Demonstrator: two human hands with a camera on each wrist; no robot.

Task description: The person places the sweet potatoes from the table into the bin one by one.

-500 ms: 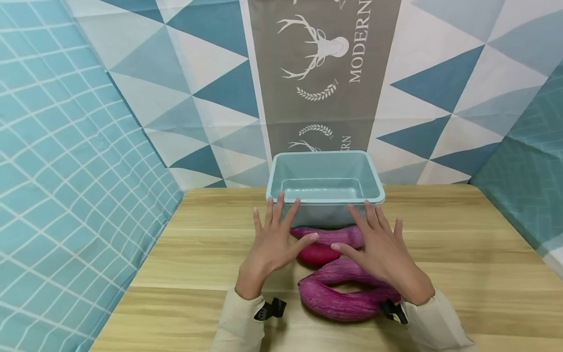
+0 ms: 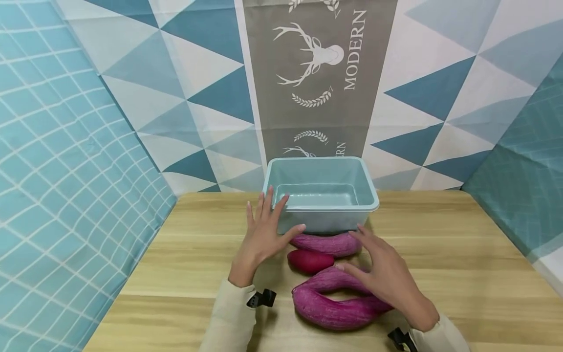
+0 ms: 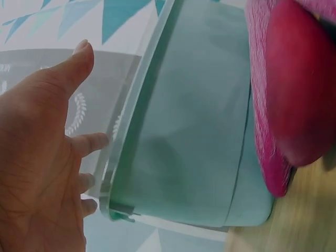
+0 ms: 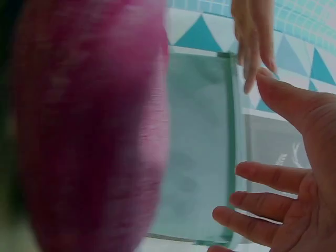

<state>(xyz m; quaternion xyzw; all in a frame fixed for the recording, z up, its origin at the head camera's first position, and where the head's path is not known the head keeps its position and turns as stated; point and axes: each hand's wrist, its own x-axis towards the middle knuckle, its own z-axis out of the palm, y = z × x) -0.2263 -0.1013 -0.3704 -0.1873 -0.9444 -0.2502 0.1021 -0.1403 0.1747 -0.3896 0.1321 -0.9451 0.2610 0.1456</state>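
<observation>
My left hand (image 2: 261,239), fingers spread, hovers at the front left of a pale blue plastic bin (image 2: 325,220), overlapping its rim in the head view. My right hand (image 2: 389,274) is held over the right ends of the purple eggplants, its thumb and fingers apart and gently bent. One eggplant (image 2: 327,244) lies along the bin's front. Before it sits a smooth, dark red oval vegetable (image 2: 310,261). Closest to me, curved purple eggplant lengths (image 2: 332,313) form a loop, partly hidden by the right hand. In the left wrist view the palm (image 3: 42,152) holds nothing.
A wood-grain table (image 2: 198,274) carries everything. Behind the bin rises a cloth backdrop (image 2: 321,107) with triangles and a deer print. A blue checked cloth (image 2: 79,171) borders the left, a teal cloth (image 2: 519,171) the right. Black straps with small cameras sit at both wrists.
My right hand has drawn back towards me and its fingers have come closer together, uncovering more of the bin's front. The left hand has shifted slightly left. The head view has tilted a little upward.
</observation>
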